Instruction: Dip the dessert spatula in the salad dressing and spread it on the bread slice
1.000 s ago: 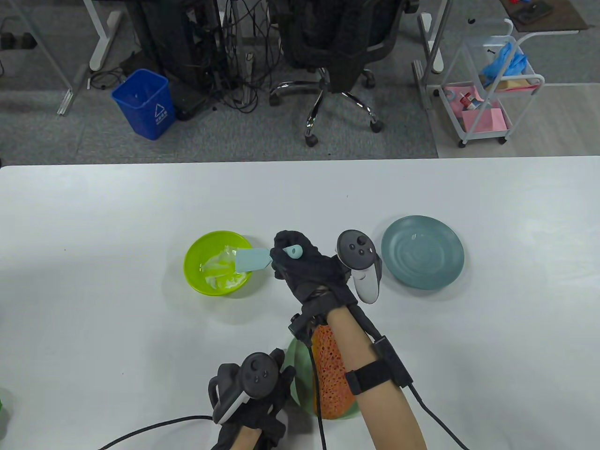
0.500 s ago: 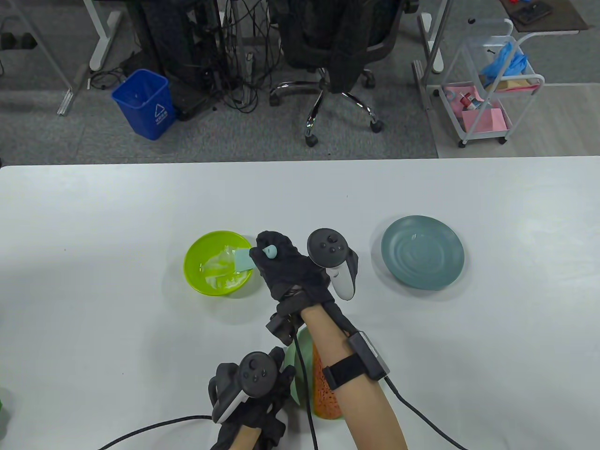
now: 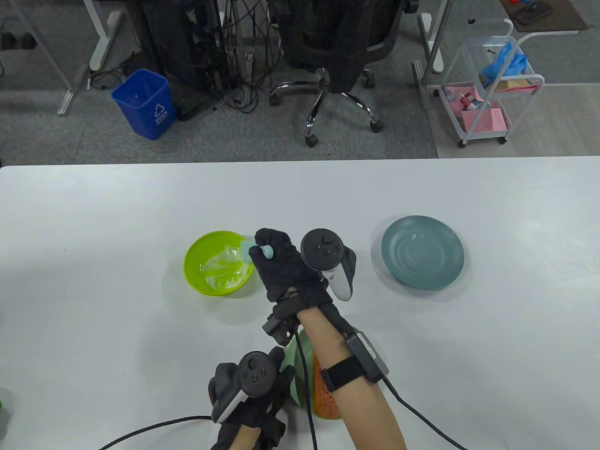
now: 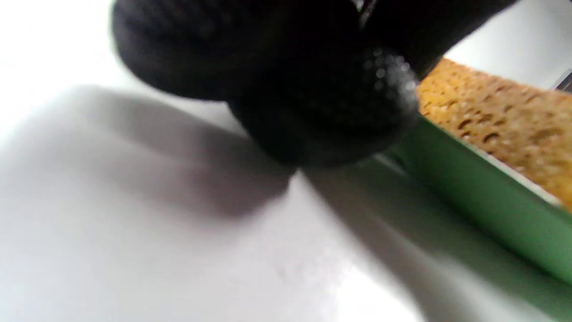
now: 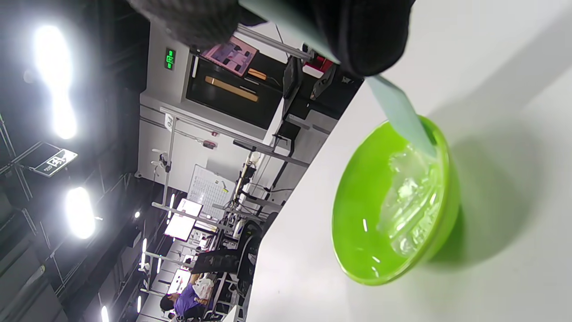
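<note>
My right hand (image 3: 281, 269) grips the pale blue dessert spatula (image 3: 247, 247), its handle end sticking up from my fist. In the right wrist view the spatula blade (image 5: 402, 118) reaches down into the lime green bowl (image 3: 193, 269) and touches the whitish salad dressing (image 5: 413, 201). My left hand (image 3: 255, 398) rests at the left rim of a light green plate (image 3: 297, 370) near the table's front edge. A brown bread slice (image 3: 323, 398) lies on that plate, partly hidden under my right forearm. In the left wrist view a gloved fingertip (image 4: 321, 112) presses by the plate rim (image 4: 482, 197).
An empty teal plate (image 3: 423, 251) sits to the right of my right hand. Cables run from both wrists over the table's front edge. Beyond the far edge stand an office chair (image 3: 337, 47), a blue bin (image 3: 145, 103) and a white cart (image 3: 487, 93).
My right hand moved left toward the green bowl, carrying the spatula blade over the rim and down into the dressing. My left hand stayed by the plate.
</note>
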Motion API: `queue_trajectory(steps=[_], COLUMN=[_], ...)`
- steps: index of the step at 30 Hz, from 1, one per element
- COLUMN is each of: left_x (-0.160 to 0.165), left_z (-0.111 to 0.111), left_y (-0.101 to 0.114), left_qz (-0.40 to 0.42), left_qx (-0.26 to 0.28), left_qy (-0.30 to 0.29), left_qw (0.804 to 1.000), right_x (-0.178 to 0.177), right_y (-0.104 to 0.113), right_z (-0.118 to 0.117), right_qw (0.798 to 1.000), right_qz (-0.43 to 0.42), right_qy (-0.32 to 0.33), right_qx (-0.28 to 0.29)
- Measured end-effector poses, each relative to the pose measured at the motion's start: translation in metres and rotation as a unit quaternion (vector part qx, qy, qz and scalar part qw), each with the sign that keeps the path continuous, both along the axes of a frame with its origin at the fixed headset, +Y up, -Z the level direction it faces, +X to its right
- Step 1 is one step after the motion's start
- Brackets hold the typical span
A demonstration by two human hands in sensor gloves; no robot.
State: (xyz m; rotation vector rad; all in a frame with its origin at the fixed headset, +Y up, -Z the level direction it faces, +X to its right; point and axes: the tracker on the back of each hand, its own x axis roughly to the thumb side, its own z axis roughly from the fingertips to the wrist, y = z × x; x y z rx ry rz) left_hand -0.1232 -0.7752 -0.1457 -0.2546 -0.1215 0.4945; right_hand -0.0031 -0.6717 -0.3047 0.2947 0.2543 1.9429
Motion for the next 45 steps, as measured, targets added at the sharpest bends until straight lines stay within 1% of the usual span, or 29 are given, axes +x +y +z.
queue_trajectory(steps=[11,17,24,29,37,45], left_x=[-0.001,-0.001,-0.001,-0.001,-0.001,-0.001], left_z=[0.000,-0.001,-0.001,-0.001,-0.001,-0.001], left_y=[0.000,-0.001,-0.001,-0.001,-0.001,-0.002], left_qz=[0.002,0.003,0.004,0.004,0.005,0.005], left_qx=[-0.002,-0.004,-0.004,-0.005,-0.006,-0.006], left_qy=[0.000,0.000,0.000,0.000,-0.001,-0.001], left_qw=[1.000,1.000,1.000,1.000,1.000,1.000], right_x=[0.001,-0.003,-0.009,-0.008,-0.007,-0.003], right_y=[0.004,0.001,-0.004,-0.003,0.003,0.004], right_z=[0.003,0.003,0.004,0.004,0.005,0.005], right_qw=[1.000,0.999,1.000,1.000,0.999,0.999], right_qz=[-0.006,-0.032,-0.011,0.015,0.020,0.015], right_qy=[0.005,0.016,0.016,0.009,0.005,-0.002], right_qx=[0.019,0.015,0.015,0.019,0.025,0.031])
